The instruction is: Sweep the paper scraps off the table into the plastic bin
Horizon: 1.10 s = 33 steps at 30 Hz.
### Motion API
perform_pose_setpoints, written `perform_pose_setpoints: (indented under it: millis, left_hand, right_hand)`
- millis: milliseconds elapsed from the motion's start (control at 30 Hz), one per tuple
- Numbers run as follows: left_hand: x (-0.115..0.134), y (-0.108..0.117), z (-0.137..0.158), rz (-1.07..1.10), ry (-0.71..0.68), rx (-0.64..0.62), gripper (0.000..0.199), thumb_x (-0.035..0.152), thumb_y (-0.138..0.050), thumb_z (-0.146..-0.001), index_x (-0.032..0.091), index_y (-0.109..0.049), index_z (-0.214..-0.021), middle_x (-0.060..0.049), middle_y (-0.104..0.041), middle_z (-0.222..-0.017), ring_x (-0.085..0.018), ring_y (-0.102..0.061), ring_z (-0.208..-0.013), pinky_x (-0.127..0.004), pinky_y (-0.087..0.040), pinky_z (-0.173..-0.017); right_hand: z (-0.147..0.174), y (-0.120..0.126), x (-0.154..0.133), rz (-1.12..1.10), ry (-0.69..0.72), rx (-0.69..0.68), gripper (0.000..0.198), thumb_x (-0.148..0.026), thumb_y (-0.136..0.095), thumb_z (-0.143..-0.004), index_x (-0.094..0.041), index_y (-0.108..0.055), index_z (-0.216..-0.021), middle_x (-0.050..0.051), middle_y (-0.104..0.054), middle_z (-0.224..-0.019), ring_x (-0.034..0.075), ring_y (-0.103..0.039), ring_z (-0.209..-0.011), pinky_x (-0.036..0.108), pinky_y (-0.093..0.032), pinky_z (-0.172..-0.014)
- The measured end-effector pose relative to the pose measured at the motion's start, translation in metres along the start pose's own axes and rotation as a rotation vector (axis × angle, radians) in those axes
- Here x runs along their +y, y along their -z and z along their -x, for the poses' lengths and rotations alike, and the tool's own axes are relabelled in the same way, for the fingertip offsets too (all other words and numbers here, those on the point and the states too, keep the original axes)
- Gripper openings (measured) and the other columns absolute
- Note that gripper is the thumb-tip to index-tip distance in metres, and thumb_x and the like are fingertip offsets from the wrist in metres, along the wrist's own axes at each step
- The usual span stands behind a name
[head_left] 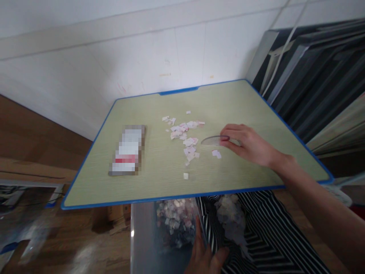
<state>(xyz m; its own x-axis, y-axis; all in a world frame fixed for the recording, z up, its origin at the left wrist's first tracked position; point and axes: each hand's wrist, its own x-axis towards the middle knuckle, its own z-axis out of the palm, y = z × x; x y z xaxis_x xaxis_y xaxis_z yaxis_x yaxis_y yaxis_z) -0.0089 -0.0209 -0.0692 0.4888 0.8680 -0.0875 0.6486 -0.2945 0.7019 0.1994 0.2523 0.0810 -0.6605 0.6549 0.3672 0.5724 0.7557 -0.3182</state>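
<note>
In the head view my right hand (246, 142) is above the right half of the table. It pinches a thin, clear plastic piece with a curved edge (210, 140), whose exact kind I cannot tell. Left of it lie small white and pinkish paper scraps (189, 142), and a few more scraps (216, 153) are just below it. At the bottom, my left hand (203, 257) grips the side of a clear plastic bin (145, 236), one finger along its edge. Many paper scraps (178, 219) fill part of the bin, which sits below the table's front edge.
The light green table (159, 182) has a raised blue rim and stands against a white wall (171, 57). A phone (127, 150), blurred out, rests on its left side. Dark panels (322, 64) lean at the right. More scraps (230, 213) lie on striped black-and-white cloth.
</note>
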Motion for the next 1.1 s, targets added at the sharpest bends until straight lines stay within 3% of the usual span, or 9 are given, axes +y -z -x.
perform_pose_setpoints:
  millis: [133, 333, 433, 533, 667, 800, 967, 1100]
  left_hand:
    - [-0.009, 0.001, 0.001, 0.073, -0.037, -0.071, 0.071, 0.013, -0.077, -0.076, 0.037, -0.044, -0.134, -0.007, 0.031, -0.145, -0.047, -0.009, -0.130, -0.050, -0.041, -0.099]
    - [-0.005, 0.003, -0.003, 0.092, -0.059, -0.024, 0.072, 0.001, -0.070, -0.079, 0.041, -0.044, -0.133, -0.001, 0.039, -0.139, -0.045, -0.005, -0.132, -0.051, -0.036, -0.104]
    - [-0.002, 0.003, -0.004, 0.081, 0.008, -0.017, 0.067, 0.002, -0.073, -0.077, 0.037, -0.051, -0.129, -0.003, 0.034, -0.143, -0.045, -0.009, -0.132, -0.051, -0.034, -0.105]
    - [0.002, 0.006, -0.004, 0.088, 0.031, -0.075, 0.063, 0.004, -0.075, -0.076, 0.033, -0.054, -0.128, -0.007, 0.023, -0.149, -0.044, -0.013, -0.133, -0.053, -0.034, -0.104]
    - [0.013, 0.013, -0.005, 0.046, 0.079, 0.006, 0.056, 0.000, -0.071, -0.078, 0.032, -0.058, -0.122, -0.007, 0.012, -0.153, -0.040, -0.013, -0.135, -0.049, -0.036, -0.105]
    - [0.013, 0.017, -0.007, 0.019, 0.017, 0.006, 0.058, 0.000, -0.072, -0.077, 0.033, -0.058, -0.122, -0.007, 0.001, -0.155, -0.040, -0.015, -0.134, -0.050, -0.037, -0.103]
    - [0.001, 0.010, -0.006, 0.015, -0.043, -0.015, 0.060, 0.001, -0.070, -0.079, 0.034, -0.054, -0.127, -0.009, 0.008, -0.153, -0.043, -0.014, -0.133, -0.053, -0.038, -0.101]
    - [0.001, 0.007, -0.002, 0.019, -0.013, -0.003, 0.055, 0.006, -0.071, -0.080, 0.032, -0.055, -0.126, -0.010, 0.012, -0.153, -0.044, -0.020, -0.132, -0.053, -0.038, -0.102]
  right_hand:
    - [0.012, 0.002, -0.018, 0.137, -0.111, 0.055, 0.018, -0.019, -0.047, -0.089, -0.016, -0.052, -0.073, 0.007, -0.059, -0.079, 0.019, -0.056, -0.074, 0.033, -0.039, -0.067]
    - [0.017, -0.004, -0.038, 0.190, -0.114, -0.012, 0.018, -0.018, -0.044, -0.090, -0.014, -0.055, -0.077, 0.008, -0.059, -0.082, 0.022, -0.058, -0.079, 0.036, -0.039, -0.071]
    - [0.017, -0.005, -0.043, 0.108, -0.065, -0.025, 0.017, -0.017, -0.044, -0.090, -0.014, -0.056, -0.078, 0.007, -0.060, -0.083, 0.021, -0.058, -0.080, 0.035, -0.040, -0.073]
    - [0.019, -0.006, -0.044, 0.149, -0.106, 0.066, 0.016, -0.017, -0.046, -0.089, -0.014, -0.055, -0.075, 0.008, -0.060, -0.082, 0.022, -0.059, -0.079, 0.036, -0.040, -0.072]
    - [0.026, -0.009, -0.044, 0.197, -0.117, 0.077, 0.016, -0.017, -0.047, -0.089, -0.015, -0.054, -0.075, 0.009, -0.061, -0.081, 0.022, -0.059, -0.078, 0.037, -0.040, -0.070]
    - [0.030, -0.011, -0.049, 0.149, -0.063, 0.082, 0.015, -0.017, -0.046, -0.089, -0.017, -0.054, -0.077, 0.009, -0.062, -0.082, 0.021, -0.059, -0.078, 0.037, -0.041, -0.072]
    - [0.034, -0.015, -0.049, 0.226, -0.138, 0.171, 0.012, -0.016, -0.047, -0.087, -0.018, -0.053, -0.076, 0.009, -0.063, -0.081, 0.021, -0.057, -0.076, 0.036, -0.039, -0.068]
    - [0.037, -0.022, -0.056, 0.209, -0.078, 0.173, 0.012, -0.014, -0.048, -0.086, -0.017, -0.055, -0.076, 0.008, -0.063, -0.079, 0.020, -0.058, -0.075, 0.035, -0.041, -0.071]
